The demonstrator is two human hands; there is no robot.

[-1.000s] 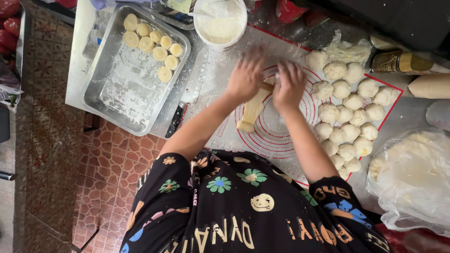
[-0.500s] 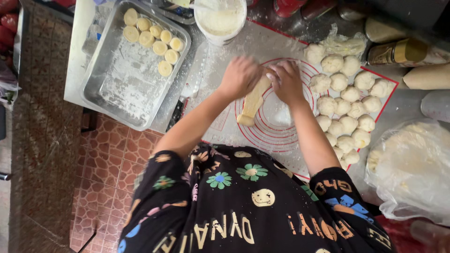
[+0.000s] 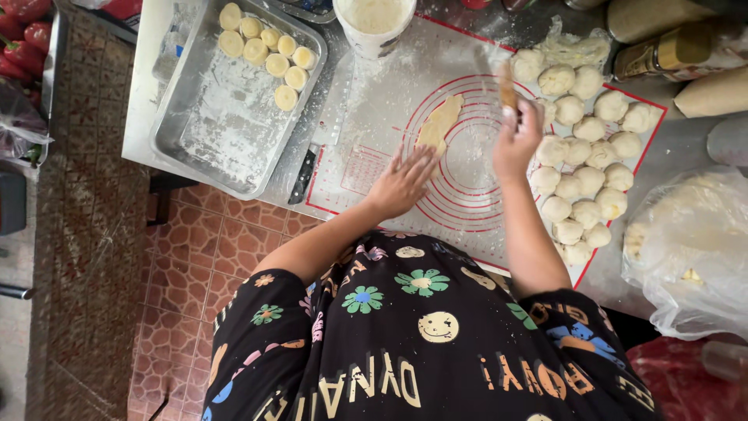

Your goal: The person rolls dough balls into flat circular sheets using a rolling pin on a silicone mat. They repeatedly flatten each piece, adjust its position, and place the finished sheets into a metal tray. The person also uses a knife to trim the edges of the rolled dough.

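A flattened oval strip of pale dough (image 3: 439,121) lies on a white silicone mat (image 3: 366,125) with red rings. My left hand (image 3: 405,181) rests open and flat on the mat, its fingertips at the near end of the strip. My right hand (image 3: 516,140) is raised just right of the strip and is closed on a small wooden rolling pin (image 3: 508,92), which points away from me. Several floured dough balls (image 3: 580,156) are heaped right beside my right hand.
A floured metal tray (image 3: 210,132) with several flat dough rounds (image 3: 265,51) stands at the left. A white tub of flour (image 3: 374,19) stands at the back. A knife (image 3: 305,171) lies between tray and mat. A bottle (image 3: 670,51) and a plastic bag (image 3: 693,249) lie at the right.
Both hands were rolling the pin over the dough. Now the right hand has lifted the pin off to the right, the left hand lies flat, and the flattened strip is uncovered.
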